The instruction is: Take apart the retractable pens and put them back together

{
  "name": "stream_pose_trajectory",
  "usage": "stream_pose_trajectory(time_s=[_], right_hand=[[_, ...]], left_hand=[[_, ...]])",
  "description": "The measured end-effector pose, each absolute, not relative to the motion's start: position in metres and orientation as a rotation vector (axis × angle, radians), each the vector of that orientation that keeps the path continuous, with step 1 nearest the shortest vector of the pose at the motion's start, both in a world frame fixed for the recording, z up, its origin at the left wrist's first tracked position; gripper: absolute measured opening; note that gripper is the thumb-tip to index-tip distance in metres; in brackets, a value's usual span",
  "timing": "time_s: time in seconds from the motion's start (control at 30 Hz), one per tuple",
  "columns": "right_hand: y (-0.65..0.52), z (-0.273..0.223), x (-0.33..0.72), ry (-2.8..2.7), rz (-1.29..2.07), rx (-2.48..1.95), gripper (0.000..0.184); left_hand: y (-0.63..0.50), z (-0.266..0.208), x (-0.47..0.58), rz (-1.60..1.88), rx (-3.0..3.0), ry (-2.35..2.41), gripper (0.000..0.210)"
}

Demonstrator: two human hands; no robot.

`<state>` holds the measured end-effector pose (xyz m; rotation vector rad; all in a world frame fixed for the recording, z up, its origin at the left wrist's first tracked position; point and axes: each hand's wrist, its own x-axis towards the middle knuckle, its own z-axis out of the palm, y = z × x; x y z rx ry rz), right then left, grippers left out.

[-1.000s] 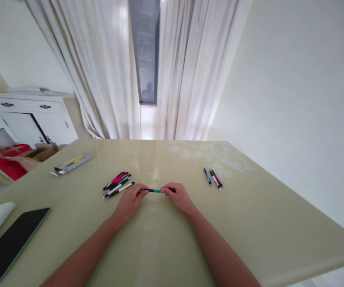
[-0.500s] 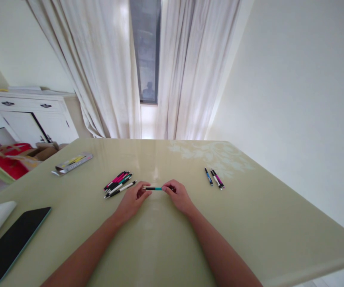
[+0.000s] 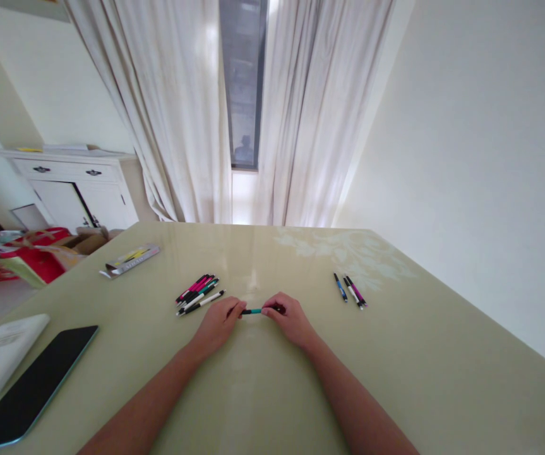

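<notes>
A teal and black pen (image 3: 254,311) lies level between my two hands, just above or on the table; I cannot tell if it touches. My left hand (image 3: 220,320) is closed round its black end, hiding the tip. Pinched at the other end, the pen runs into the fingers of my right hand (image 3: 289,316). Left of my left hand is a pile of several pens (image 3: 199,294) in pink, black, teal and white. Farther right lie a blue pen (image 3: 340,287), a white and black pen (image 3: 352,292) and a purple pen (image 3: 356,291), side by side.
An opened pen box (image 3: 131,260) lies at the table's far left. A black tablet (image 3: 35,385) and a white device (image 3: 7,357) rest at the near left. Beyond the table (image 3: 263,253) are curtains (image 3: 182,114), a white cabinet (image 3: 96,197) and red bags (image 3: 40,262).
My left hand has closed farther over the pen's black end, covering the tip that showed before. My right hand keeps its pinch. The whole view has shifted slightly.
</notes>
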<state>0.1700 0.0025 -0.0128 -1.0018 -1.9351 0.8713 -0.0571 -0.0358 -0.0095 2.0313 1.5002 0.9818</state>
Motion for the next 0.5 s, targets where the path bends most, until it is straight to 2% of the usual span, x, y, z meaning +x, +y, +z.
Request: stream_pose_trajectory(time_s=[0.2, 0.33, 0.5], right_hand=[[0.0023, -0.0128, 0.1704, -1.946, 0.859, -1.044, 0.011], [0.0017, -0.0116, 0.1702, -1.939, 0.904, -1.039, 0.008], [0.0, -0.0099, 0.1695, -1.962, 0.862, -1.046, 0.005]], left_hand=[[-0.0363, -0.01, -0.0577, 1.007, 2.065, 1.414, 0.023], [-0.0363, -0.0094, -0.0577, 0.978, 2.082, 1.477, 0.035], [-0.0364, -0.0079, -0.0572, 0.991, 2.09, 1.449, 0.024]])
